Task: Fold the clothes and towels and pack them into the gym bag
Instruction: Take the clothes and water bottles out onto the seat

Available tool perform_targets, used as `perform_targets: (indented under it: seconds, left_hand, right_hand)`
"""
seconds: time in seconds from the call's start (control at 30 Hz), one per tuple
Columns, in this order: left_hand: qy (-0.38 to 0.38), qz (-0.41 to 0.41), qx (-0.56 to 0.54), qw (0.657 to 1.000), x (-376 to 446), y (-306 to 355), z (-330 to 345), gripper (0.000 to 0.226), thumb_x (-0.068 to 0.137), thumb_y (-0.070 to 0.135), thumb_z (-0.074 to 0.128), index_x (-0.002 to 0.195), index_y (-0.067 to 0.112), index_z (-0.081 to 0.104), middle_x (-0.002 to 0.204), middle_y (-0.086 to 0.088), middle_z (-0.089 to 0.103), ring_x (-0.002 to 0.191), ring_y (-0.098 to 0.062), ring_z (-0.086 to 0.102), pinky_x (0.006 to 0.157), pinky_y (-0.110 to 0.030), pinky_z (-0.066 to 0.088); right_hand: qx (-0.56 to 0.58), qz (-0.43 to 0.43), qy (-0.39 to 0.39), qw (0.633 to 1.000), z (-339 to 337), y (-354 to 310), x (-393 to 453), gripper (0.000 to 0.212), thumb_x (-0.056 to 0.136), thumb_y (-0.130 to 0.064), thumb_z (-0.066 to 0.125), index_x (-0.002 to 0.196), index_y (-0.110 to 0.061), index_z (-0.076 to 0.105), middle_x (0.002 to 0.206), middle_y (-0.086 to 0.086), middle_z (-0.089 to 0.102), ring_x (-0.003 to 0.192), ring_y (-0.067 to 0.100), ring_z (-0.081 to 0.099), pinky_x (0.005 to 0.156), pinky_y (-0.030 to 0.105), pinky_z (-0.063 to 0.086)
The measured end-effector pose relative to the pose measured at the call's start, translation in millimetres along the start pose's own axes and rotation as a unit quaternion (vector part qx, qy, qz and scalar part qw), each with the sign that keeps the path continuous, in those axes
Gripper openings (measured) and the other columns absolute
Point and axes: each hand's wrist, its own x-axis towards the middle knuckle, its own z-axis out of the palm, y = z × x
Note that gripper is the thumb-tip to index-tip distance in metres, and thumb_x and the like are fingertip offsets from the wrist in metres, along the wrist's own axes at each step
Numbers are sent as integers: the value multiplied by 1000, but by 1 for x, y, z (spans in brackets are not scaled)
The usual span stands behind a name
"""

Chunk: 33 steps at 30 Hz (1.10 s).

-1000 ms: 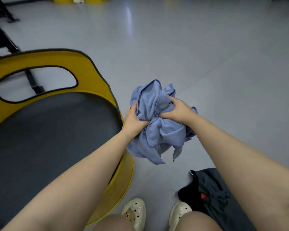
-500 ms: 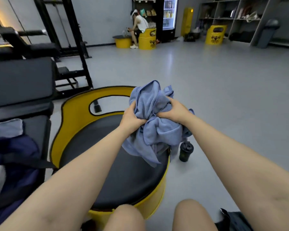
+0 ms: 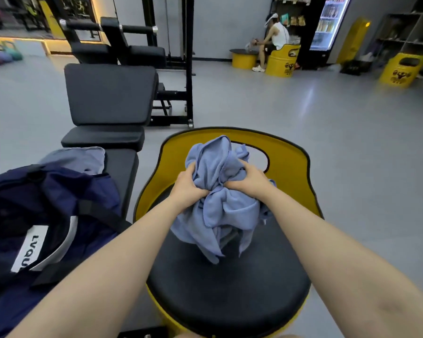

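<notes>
The crumpled blue towel is bunched up and gripped from both sides, clutched by the left hand and the right hand, held above the black cushion of the yellow barrel seat, with the navy gym bag seen just left.
</notes>
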Motion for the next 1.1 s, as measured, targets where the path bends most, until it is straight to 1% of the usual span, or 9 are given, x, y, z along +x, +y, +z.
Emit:
perform_targets:
  seconds: [0.17,0.3,0.4,0.53,0.63,0.77,0.83,0.93,1.1]
  left_hand:
    - [18,-43,37,998,23,-58,-9,71,63,19,81,125,20,46,115,-9,60,103,-23,60,86,-39,54]
    - [23,-112,111,987,33,-100,-3,78,68,25,79,135,22,39,122,-13,46,112,-30,49,93,-46,48]
    - [34,-144,164,975,31,-121,0,94,67,45,75,145,26,26,130,-15,39,125,-33,38,102,-47,40]
    - [9,-215,328,920,27,-125,-3,101,80,60,61,150,32,-6,156,-13,3,141,-40,12,110,-52,26]
    - [38,-138,468,872,17,-112,0,87,91,55,46,149,31,-15,158,-9,-15,145,-37,-4,112,-57,18]
    - [24,-11,474,880,0,-99,15,56,98,46,17,150,37,-3,160,5,-2,147,-23,-3,112,-58,17]
    - [1,-7,468,884,-11,-99,24,66,83,64,-6,146,45,-6,159,12,-5,147,-23,-7,112,-61,13]
    - [-43,-20,492,869,-21,-116,33,80,61,82,-25,136,55,-22,150,18,-31,145,-25,-19,110,-63,5]
    - [-86,-26,513,854,-23,-150,34,87,50,89,-23,128,53,-40,139,19,-50,133,-24,-38,108,-68,4]
  right_hand:
    - [21,-11,-50,998,44,17,48,43,83,-29,70,121,-19,55,107,3,65,96,17,57,84,32,49]
    - [25,-21,-62,998,81,44,75,39,79,-30,70,115,-21,56,104,2,66,95,17,61,85,42,53]
    - [-36,-11,-74,997,103,63,89,71,70,-56,67,131,-30,42,124,0,55,111,23,55,86,47,51]
    - [-116,6,-62,991,115,75,98,102,73,-70,60,151,-33,5,157,-2,14,143,30,17,107,54,34]
    - [-166,-28,-20,986,115,74,91,105,73,-77,54,151,-35,-3,160,-6,-3,147,29,-3,113,56,22]
    - [-199,-54,-1,978,112,78,68,93,78,-78,43,150,-43,-3,160,-8,-14,146,30,-12,115,56,12]
    - [-187,-73,-4,980,109,86,53,85,78,-78,41,147,-50,0,159,-12,-17,146,28,-14,115,58,10]
    - [-153,-99,-51,982,111,104,38,84,75,-77,48,139,-62,-4,154,-21,-24,145,26,-19,113,65,9]
    - [-173,-91,-122,973,125,125,44,112,67,-67,70,134,-63,-19,143,-28,-42,144,31,-23,108,71,11]
